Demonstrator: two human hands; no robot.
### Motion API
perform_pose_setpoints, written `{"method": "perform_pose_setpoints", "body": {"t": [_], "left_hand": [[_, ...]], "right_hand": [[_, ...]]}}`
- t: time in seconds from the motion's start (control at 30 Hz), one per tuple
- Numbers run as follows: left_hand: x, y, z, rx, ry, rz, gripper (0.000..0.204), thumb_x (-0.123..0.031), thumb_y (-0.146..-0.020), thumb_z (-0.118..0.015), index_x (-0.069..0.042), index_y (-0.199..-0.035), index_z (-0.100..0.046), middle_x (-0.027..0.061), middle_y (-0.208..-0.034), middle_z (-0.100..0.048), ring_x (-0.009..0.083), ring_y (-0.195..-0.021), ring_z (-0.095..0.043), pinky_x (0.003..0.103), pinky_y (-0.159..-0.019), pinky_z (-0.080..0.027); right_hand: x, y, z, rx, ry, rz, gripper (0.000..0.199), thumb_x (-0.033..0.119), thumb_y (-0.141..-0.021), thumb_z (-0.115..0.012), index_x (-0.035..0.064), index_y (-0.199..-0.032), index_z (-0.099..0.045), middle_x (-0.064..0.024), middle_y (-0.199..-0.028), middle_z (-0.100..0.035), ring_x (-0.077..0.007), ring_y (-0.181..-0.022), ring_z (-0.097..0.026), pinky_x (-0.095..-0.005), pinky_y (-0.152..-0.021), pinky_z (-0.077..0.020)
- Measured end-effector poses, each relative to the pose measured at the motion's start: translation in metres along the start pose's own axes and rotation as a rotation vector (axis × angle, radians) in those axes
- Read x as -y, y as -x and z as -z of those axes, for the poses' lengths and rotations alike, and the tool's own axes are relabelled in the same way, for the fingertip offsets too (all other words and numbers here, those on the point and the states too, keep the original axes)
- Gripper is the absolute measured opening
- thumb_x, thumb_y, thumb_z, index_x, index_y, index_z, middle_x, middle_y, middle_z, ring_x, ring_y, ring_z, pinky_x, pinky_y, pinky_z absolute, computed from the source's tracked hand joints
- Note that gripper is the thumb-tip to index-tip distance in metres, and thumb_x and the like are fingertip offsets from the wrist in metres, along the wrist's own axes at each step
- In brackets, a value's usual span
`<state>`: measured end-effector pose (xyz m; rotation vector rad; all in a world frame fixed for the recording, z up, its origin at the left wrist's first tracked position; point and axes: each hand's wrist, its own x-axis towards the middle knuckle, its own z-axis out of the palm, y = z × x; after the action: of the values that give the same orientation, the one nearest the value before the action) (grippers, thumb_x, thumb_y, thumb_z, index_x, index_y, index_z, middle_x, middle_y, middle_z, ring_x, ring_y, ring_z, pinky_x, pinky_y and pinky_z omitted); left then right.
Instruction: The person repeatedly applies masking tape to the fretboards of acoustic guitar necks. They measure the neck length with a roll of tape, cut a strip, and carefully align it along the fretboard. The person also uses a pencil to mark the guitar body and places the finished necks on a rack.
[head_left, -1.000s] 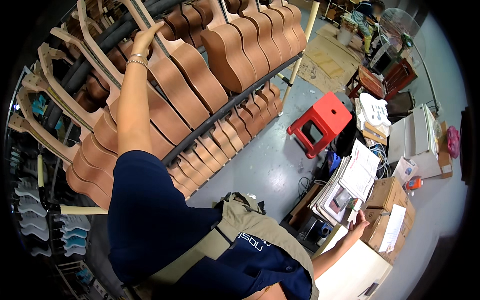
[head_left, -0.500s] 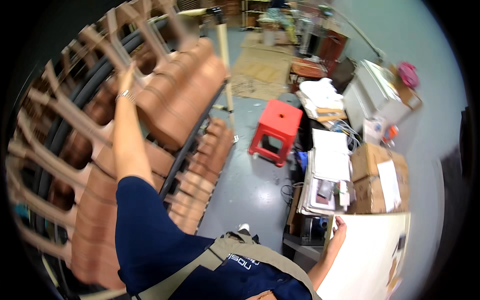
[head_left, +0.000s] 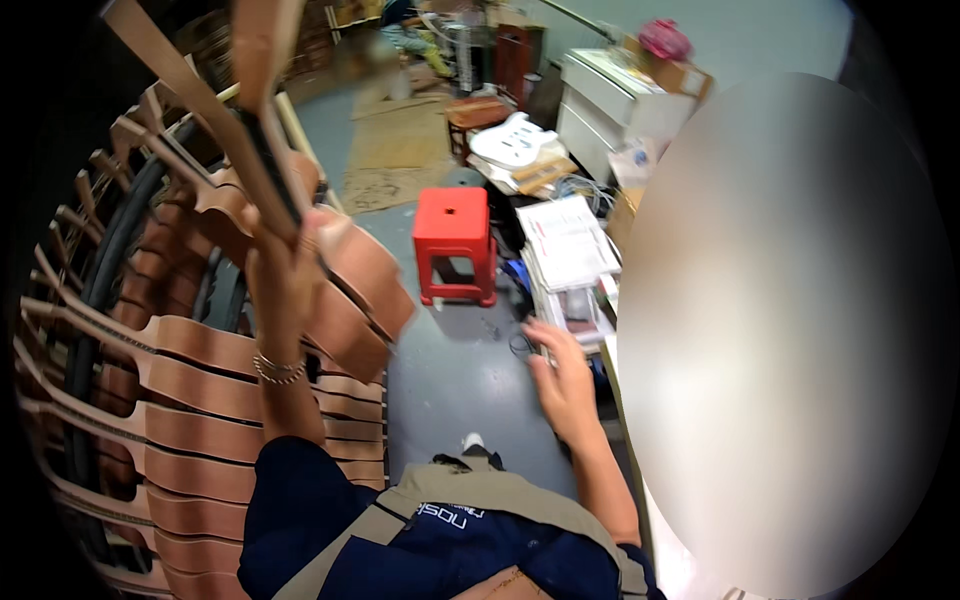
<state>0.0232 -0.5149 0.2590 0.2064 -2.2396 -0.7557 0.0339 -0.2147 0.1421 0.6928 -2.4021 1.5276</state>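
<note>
Rail: a dark, padded-looking tube (head_left: pixel 122 215) curves along the left; the soft cover is probably there to spare the wood leaning on it.
Racked guitars: unpainted brown guitars (head_left: pixel 205 458) stand in a row, bodies side by side with narrow dark gaps, necks pointing left across the rail; I take it this packs many in while keeping their faces from rubbing.
Left hand: this hand (head_left: pixel 290 262) is closed around the wood low on the necks, just above the bodies, likely because that slim part is the easiest to wrap; a bracelet (head_left: pixel 278 370) circles the wrist.
Held guitars: what looks like a pair (head_left: pixel 362 268) hangs from that grip in front of the rack, tilted, necks up and to the left, bodies down to the right; blur hides whether they touch the row behind.
Stool: a red stool (head_left: pixel 452 215) stands upright on the floor, well apart from both hands.
Right hand: this one (head_left: pixel 565 385) is empty as far as I can see, fingers loosely bent, held out beside the desk edge, perhaps for balance.
Papers: a stack (head_left: pixel 568 245) lies just beyond those fingers, apparently parked out of the walkway.
Desk: its pale top (head_left: pixel 660 542) shows at lower right; a blurred patch covers the rest.
</note>
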Motion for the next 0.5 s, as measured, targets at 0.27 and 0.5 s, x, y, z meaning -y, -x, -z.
{"method": "perform_pose_setpoints", "body": {"t": [0.27, 0.5], "left_hand": [[-0.169, 0.139, -0.082, 0.808, 0.671, -0.589, 0.035, -0.026, -0.09, -0.059, 0.004, -0.109, -0.056, 0.0122, -0.102, -0.064, 0.0249, -0.103, -0.054, 0.038, -0.098, -0.034], [-0.287, 0.225, -0.131, 1.178, 1.12, -0.488, 0.045, -0.018, -0.094, -0.051, 0.005, -0.129, -0.034, 0.0153, -0.113, -0.055, 0.0198, -0.099, -0.055, 0.031, -0.091, -0.042]], "right_hand": [[0.037, 0.097, 0.077, -0.223, 0.49, 0.093, 0.082, 0.034, -0.07, -0.072, -0.0064, -0.131, -0.036, -0.0171, -0.111, -0.055, -0.0332, -0.109, -0.052, -0.0523, -0.103, -0.032], [0.06, 0.252, 0.204, -0.486, 0.777, -0.206, 0.062, 0.033, -0.083, -0.059, -0.0057, -0.129, -0.041, -0.0141, -0.093, -0.059, -0.0288, -0.094, -0.055, -0.0425, -0.103, -0.0332]]}}
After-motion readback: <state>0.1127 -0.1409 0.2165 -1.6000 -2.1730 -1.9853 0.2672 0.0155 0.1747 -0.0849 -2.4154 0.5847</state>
